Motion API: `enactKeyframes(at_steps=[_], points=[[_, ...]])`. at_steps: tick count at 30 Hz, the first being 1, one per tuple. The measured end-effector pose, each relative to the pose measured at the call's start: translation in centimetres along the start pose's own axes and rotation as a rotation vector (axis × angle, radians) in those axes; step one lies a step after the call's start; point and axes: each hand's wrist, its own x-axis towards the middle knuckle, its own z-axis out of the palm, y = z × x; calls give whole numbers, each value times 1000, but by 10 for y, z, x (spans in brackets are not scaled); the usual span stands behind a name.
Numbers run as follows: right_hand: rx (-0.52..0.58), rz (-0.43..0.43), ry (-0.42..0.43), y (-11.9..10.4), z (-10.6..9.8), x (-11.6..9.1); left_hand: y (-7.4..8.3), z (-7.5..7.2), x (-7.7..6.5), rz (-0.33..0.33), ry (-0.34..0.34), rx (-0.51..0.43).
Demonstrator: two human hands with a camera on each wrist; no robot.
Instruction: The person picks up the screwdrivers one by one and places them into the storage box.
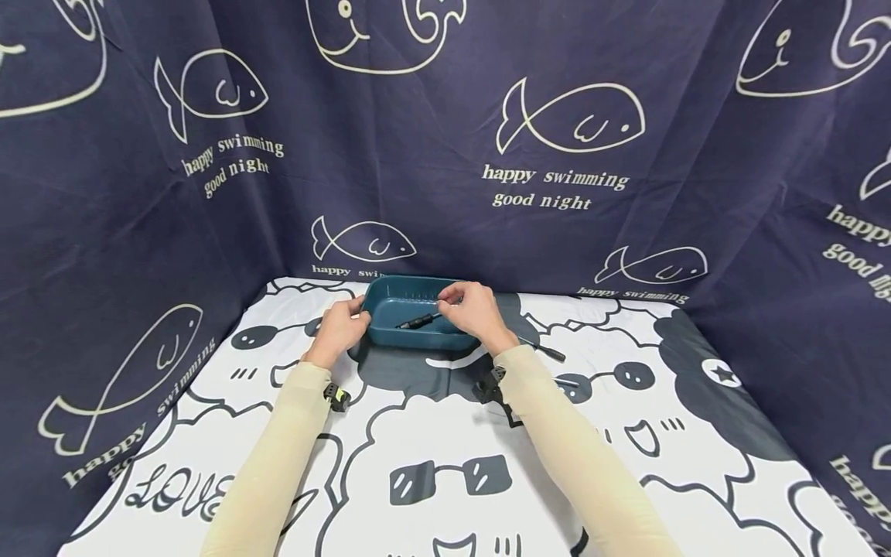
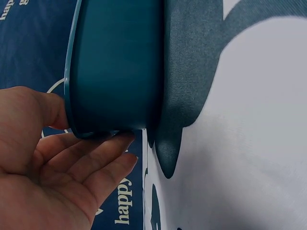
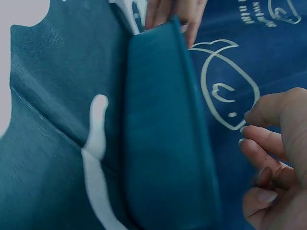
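Observation:
A teal rectangular box (image 1: pixel 418 339) stands at the back of the table. My left hand (image 1: pixel 339 331) holds its left end, with the thumb at the rim (image 2: pixel 68 91) and the fingers against the outer wall. Inside the box lies what looks like a screwdriver with a black handle (image 1: pixel 420 320), its shaft pointing right. Above the box's right part hovers my right hand (image 1: pixel 473 308). In the right wrist view, the right hand's fingers (image 3: pixel 261 141) are loosely bent with nothing visible between them, apart from the box wall (image 3: pixel 163 134).
Right of the box, another black-handled screwdriver (image 1: pixel 551 353) lies on the cartoon-print cloth (image 1: pixel 452 433), partly behind my right wrist. A thin object (image 1: pixel 567 383) shows beside the right forearm; its kind is unclear. A dark blue fish-print curtain (image 1: pixel 445 155) hangs right behind the box.

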Motion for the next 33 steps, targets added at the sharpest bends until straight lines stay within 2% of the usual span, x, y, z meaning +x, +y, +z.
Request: enactKeyframes(at_steps=[9, 19, 33], points=[[-2, -110, 57, -3, -35, -15, 0, -1, 1, -18, -7, 2], [-12, -85, 63, 10, -58, -38, -1, -1, 1, -1, -5, -7], [-71, -162, 84, 35, -88, -68, -2, 0, 2, 11, 1, -7]])
